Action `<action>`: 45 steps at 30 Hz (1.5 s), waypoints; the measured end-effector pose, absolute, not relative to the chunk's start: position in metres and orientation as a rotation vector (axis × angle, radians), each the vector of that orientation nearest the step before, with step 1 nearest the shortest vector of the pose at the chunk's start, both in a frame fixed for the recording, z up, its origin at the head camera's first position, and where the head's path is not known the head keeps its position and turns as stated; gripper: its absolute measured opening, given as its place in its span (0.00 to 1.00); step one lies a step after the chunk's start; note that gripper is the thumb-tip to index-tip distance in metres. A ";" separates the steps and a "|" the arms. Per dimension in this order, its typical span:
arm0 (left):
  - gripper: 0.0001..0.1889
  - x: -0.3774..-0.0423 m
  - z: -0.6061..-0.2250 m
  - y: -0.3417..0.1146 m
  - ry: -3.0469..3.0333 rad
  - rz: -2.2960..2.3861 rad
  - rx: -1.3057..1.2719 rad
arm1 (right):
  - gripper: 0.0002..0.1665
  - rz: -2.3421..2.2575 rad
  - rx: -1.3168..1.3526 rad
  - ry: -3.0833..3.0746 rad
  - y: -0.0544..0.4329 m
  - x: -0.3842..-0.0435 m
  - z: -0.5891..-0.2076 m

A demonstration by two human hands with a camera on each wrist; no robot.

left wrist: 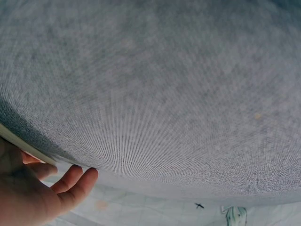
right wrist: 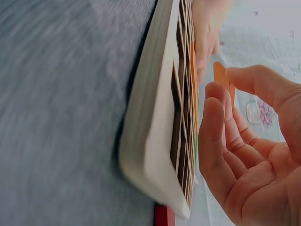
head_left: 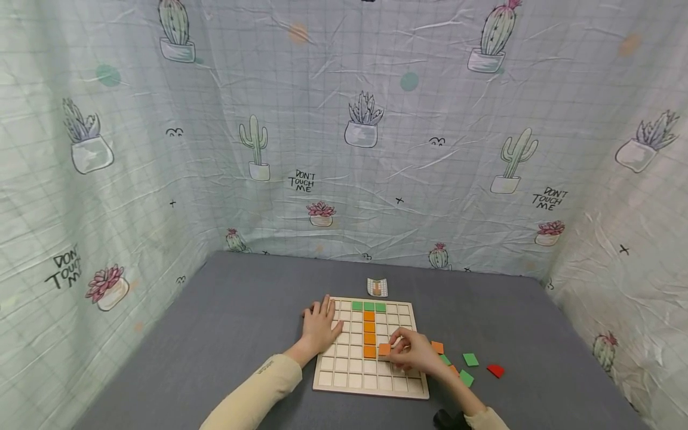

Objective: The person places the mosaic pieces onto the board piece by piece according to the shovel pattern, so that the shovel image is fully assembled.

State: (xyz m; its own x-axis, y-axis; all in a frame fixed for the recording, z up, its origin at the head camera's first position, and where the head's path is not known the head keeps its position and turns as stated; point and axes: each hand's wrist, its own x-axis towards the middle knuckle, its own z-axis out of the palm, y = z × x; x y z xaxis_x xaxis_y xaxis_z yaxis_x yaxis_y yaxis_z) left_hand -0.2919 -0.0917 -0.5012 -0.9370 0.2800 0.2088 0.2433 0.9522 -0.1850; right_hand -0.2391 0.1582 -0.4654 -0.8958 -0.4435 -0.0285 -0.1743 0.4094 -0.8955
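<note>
A square wooden grid board [head_left: 341,380] lies on the grey table. Three green tiles [head_left: 368,307] sit side by side in its far row, and a column of several orange tiles [head_left: 369,327] runs toward me from the middle one. My left hand [head_left: 319,330] rests on the board's left edge with its fingers extended. Between thumb and fingertips, my right hand [head_left: 414,352] pinches an orange square tile [right wrist: 221,77], held over the board just right of the column's near end. The right wrist view shows this tile tilted on edge above the grid.
Right of the board lie loose tiles: a green one [head_left: 470,359], a red one [head_left: 496,371] and an orange one [head_left: 438,347], with others partly behind the right forearm. A small pattern card [head_left: 377,288] lies beyond the board. Cactus-print curtain [head_left: 398,227] surrounds the table [head_left: 258,310].
</note>
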 end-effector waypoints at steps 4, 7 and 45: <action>0.32 -0.292 -0.501 -0.091 -2.870 0.215 -0.393 | 0.17 -1.480 -0.546 2.419 0.148 -0.231 -0.449; 0.32 -0.292 -0.501 -0.091 -2.874 0.215 -0.391 | 0.17 -1.485 -0.529 2.407 0.144 -0.232 -0.448; 0.31 -0.289 -0.500 -0.090 -2.874 0.219 -0.370 | 0.17 -1.504 -0.467 2.410 0.106 -0.250 -0.476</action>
State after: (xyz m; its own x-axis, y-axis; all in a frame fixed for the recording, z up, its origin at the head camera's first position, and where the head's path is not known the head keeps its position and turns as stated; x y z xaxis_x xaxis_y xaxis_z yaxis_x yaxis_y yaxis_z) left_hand -0.2892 -0.0897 -0.4997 -0.9403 0.2661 0.2120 0.2309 0.9568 -0.1769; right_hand -0.2502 0.1061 -0.4756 -0.9138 -0.4031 -0.0510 -0.1313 0.4118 -0.9018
